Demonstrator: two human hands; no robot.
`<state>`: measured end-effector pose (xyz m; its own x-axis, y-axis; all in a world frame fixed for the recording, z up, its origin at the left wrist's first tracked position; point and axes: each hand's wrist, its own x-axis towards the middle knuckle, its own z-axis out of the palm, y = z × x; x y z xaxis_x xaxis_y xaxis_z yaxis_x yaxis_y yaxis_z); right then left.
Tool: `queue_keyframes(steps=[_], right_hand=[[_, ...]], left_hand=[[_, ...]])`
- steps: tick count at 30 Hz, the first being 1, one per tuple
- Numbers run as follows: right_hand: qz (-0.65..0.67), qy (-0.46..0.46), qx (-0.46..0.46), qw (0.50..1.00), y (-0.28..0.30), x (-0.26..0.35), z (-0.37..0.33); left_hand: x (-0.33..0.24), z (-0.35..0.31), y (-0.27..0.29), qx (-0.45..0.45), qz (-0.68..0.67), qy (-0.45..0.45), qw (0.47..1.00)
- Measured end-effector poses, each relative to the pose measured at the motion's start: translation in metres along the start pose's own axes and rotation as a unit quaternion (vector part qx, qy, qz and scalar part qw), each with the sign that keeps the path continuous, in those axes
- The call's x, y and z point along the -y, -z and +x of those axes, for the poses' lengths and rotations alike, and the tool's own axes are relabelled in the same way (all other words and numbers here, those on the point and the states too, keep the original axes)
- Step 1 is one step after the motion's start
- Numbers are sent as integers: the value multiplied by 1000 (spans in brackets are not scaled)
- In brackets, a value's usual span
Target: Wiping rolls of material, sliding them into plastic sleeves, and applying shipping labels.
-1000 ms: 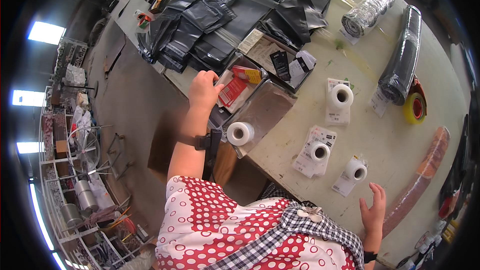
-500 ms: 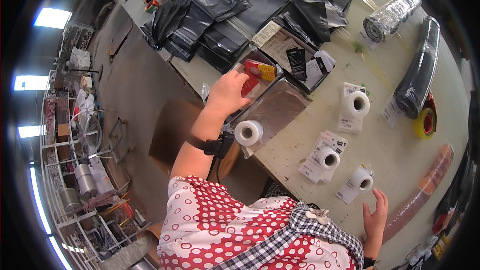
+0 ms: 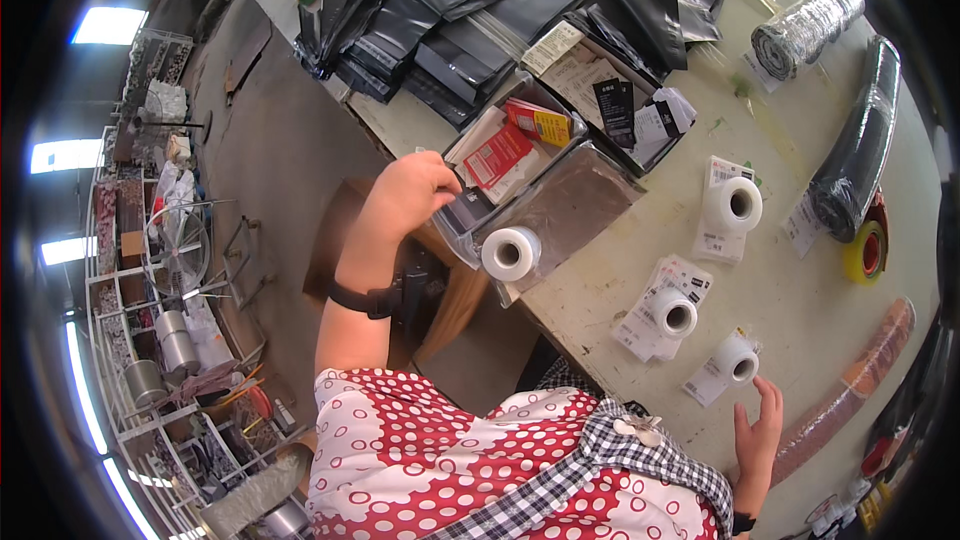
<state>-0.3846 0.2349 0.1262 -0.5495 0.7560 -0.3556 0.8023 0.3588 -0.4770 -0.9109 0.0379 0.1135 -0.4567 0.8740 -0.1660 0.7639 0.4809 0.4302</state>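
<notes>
My left hand (image 3: pixel 412 190) is at the left rim of an open box (image 3: pixel 553 164), fingers curled together; I cannot make out anything in them. Inside the box lie a red card (image 3: pixel 498 153), a red and yellow card (image 3: pixel 540 123) and a dark card (image 3: pixel 466 208). Beside it, a white roll (image 3: pixel 511 253) rests on a sheet of clear film (image 3: pixel 580 205). My right hand (image 3: pixel 758 430) is at the table's near side, fingers apart, holding nothing, close to a small white roll of labels (image 3: pixel 738 360).
Two more label rolls (image 3: pixel 676 313) (image 3: pixel 735 203) stand on the table (image 3: pixel 600 280). Behind are a box of paper tags (image 3: pixel 613 108) and a heap of black plastic bags (image 3: pixel 470 50). Silver (image 3: pixel 808 28) and black (image 3: pixel 855 145) wrapped rolls and yellow tape (image 3: pixel 866 252) lie right.
My left hand has drawn back left from over the red card to the box's rim, uncovering the cards. My right hand stays near the small roll. The whole view has shifted slightly.
</notes>
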Motion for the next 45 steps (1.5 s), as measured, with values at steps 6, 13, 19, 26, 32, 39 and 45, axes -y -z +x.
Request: queue_keyframes(steps=[6,13,19,26,32,39,45], right_hand=[[33,-11,35,999,0,16,11],[6,4,9,1000,3,1,5],[7,-4,14,1000,5,4,11],[-4,7,12,1000,6,5,15],[-2,9,14,1000,5,6,16],[-20,6,3,1000,8,-6,11],[-10,7,4,1000,8,0,19]], left_hand=[[-2,-9,-7,59,52,-49,996],[-1,-1,-7,50,28,-59,997],[2,-5,-8,54,31,-29,998],[-25,23,-10,-78,-7,-41,996],[-33,85,-32,-205,102,-120,966],[-27,53,-22,-206,98,-170,959],[-33,57,-25,-212,51,-113,969]])
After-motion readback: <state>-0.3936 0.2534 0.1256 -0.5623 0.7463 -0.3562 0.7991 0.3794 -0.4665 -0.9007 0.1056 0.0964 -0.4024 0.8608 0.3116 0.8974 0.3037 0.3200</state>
